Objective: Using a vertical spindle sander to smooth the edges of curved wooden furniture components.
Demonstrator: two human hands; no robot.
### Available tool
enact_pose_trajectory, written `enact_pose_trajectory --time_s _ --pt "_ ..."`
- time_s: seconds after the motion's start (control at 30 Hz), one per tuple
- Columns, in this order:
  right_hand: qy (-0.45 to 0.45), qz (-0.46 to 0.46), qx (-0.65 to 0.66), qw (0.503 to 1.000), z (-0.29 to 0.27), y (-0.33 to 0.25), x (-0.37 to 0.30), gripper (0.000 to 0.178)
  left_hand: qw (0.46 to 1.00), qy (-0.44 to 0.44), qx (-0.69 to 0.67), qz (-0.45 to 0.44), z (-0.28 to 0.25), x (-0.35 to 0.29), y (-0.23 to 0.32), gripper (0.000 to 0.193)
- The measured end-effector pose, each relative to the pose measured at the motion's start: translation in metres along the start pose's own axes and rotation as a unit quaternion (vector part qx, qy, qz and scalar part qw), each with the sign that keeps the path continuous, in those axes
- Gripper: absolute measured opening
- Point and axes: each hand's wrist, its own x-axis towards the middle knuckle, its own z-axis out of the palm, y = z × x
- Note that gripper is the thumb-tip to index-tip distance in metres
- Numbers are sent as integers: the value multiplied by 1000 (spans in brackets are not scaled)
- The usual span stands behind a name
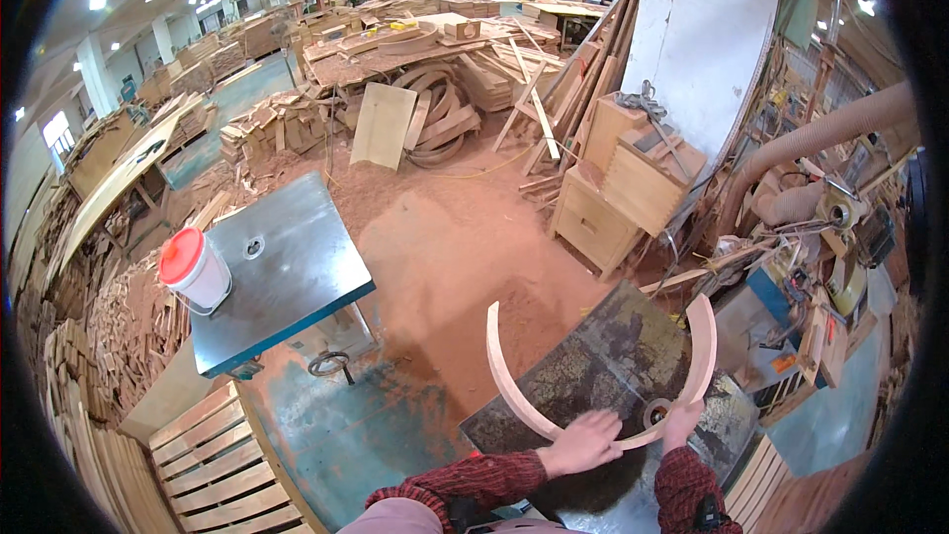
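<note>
A pale curved wooden strip (510, 388), bent like a half ring, stands on edge over a dark, stained metal machine table (585, 357). Its two ends point away from me, and its bend lies nearest to me. My left hand (581, 442) lies over the near part of the bend, gripping it with the fingers toward the right. On the right side of the bend, my right hand (680, 423) is closed around the strip. Between the strip's arms, close to my right hand, a round spindle (655, 410) rises from the table.
Left of me stands a steel-topped machine table (287, 234) bearing a white bucket (202, 275) with a red lid. A slatted wooden pallet (225, 465) is at lower left. To the right are a cluttered bench (756, 316) and a ribbed hose (820, 138). Reddish sawdust (435, 247) covers the floor ahead.
</note>
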Motion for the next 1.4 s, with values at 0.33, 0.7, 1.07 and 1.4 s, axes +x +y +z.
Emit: enact_pose_trajectory --time_s 0.33,0.7,1.07,1.4 --pt "-52 32 -28 998 -25 -23 -20 49 989 -124 53 -61 13 -7 21 43" --pt "-160 -45 38 985 -30 -13 129 63 987 -131 71 -60 12 2 29 40" --pt "-303 -41 128 944 16 -37 198 59 987 -134 82 -39 4 4 25 37" --pt "-250 -14 141 958 -4 -39 131 58 979 -173 110 2 -23 -38 8 35"
